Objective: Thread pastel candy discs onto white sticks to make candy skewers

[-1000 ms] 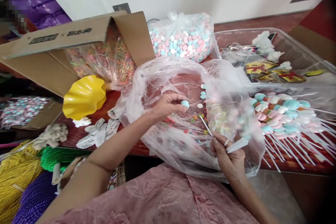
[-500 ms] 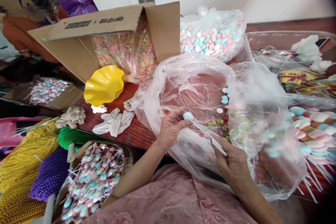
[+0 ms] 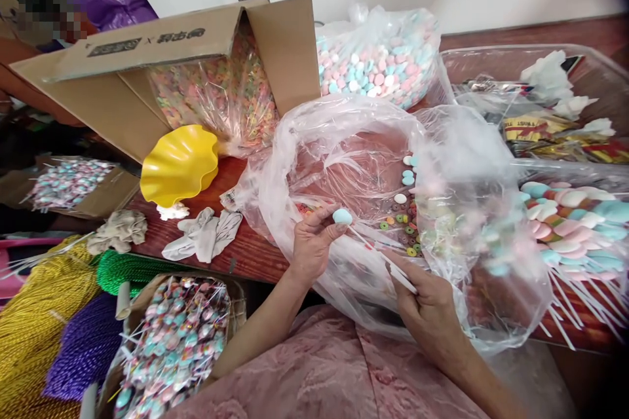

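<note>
My left hand pinches a pale blue round candy between thumb and fingertips. My right hand is closed on white sticks, and one thin stick runs from it up to the blue candy. Both hands are above an opened clear plastic bag. Inside the bag lie loose ring-shaped candies in several colours and a few blue and white discs. Whether the stick's tip sits in the candy or only touches it, I cannot tell.
Behind stand a cardboard box and a bag of pastel candies. A yellow wavy bowl and gloves lie left. Candies on sticks are at right; a box of wrapped candies and bundled cords sit lower left.
The whole view has shifted, so the things on the table appear further left. Both hands keep their hold, with the stick still reaching the blue candy.
</note>
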The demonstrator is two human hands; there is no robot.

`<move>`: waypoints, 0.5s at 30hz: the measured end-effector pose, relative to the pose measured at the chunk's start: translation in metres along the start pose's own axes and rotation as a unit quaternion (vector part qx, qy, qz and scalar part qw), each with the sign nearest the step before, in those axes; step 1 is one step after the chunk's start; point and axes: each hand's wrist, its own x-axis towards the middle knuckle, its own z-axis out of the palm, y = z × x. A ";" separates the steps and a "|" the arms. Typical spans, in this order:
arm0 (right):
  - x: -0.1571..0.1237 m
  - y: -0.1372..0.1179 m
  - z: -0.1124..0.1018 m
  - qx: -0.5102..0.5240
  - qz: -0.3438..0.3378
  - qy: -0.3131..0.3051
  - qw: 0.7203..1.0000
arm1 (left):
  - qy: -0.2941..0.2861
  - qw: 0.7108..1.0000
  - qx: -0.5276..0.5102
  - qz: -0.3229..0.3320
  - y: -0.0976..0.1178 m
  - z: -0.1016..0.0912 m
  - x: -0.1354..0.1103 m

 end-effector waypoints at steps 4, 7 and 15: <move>0.001 0.000 0.000 0.004 -0.013 -0.006 1.000 | 0.002 0.999 0.036 0.033 -0.004 -0.001 -0.002; 0.000 -0.002 0.000 0.032 -0.017 -0.031 0.999 | -0.012 0.991 0.087 0.097 -0.006 -0.006 -0.002; -0.003 -0.016 0.006 0.122 0.066 -0.087 0.987 | -0.065 0.883 0.268 0.380 -0.004 -0.008 -0.001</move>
